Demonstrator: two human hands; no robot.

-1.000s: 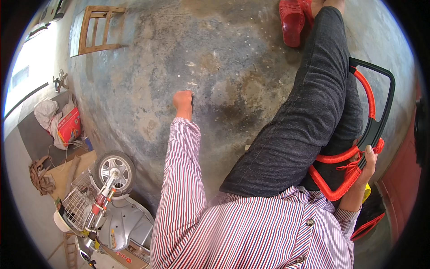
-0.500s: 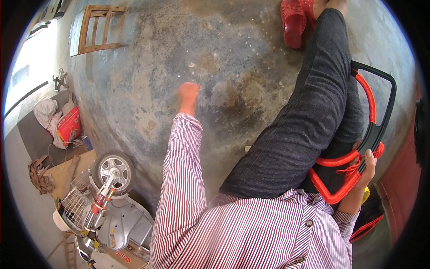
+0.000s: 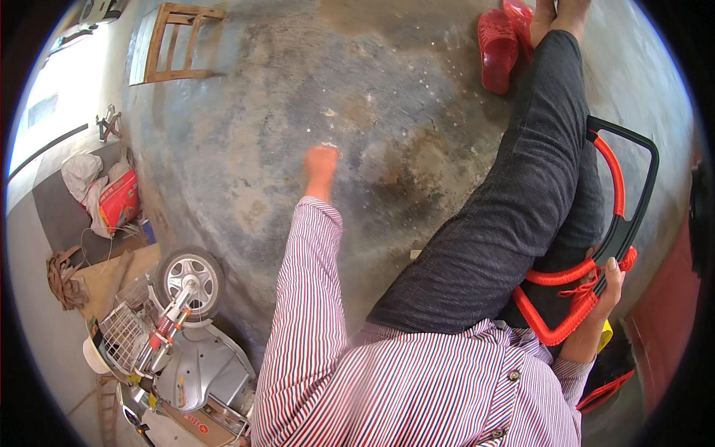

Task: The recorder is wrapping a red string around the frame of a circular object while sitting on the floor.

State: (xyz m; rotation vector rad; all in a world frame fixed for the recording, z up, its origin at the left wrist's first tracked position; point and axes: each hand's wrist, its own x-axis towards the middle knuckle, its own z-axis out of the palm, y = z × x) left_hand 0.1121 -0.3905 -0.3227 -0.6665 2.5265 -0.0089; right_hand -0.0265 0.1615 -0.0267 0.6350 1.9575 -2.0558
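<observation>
My right hand [image 3: 611,290] grips a black curved frame [image 3: 633,216] that leans against my thigh on the right. Thick red cord wrapping [image 3: 555,328] covers several stretches of this frame, and a knotted loose end hangs close to my fingers. Part of the frame lies behind my hand and leg. Out to the left, over the floor, my left hand [image 3: 322,165] is stretched away from my body with its fingers closed. Whatever it pinches, if anything, is too small to make out.
Red slippers [image 3: 497,56] lie by my bare feet at the top. A wooden stool [image 3: 179,73] stands far left. A silver scooter [image 3: 208,372] with a wire basket is at lower left, near a red bag [image 3: 119,201]. Something yellow [image 3: 605,335] shows behind my right wrist.
The whole view has shifted slightly, so the stool and slippers sit farther right. My left hand looks sharper than before and stays stretched out. The right hand keeps its hold on the frame.
</observation>
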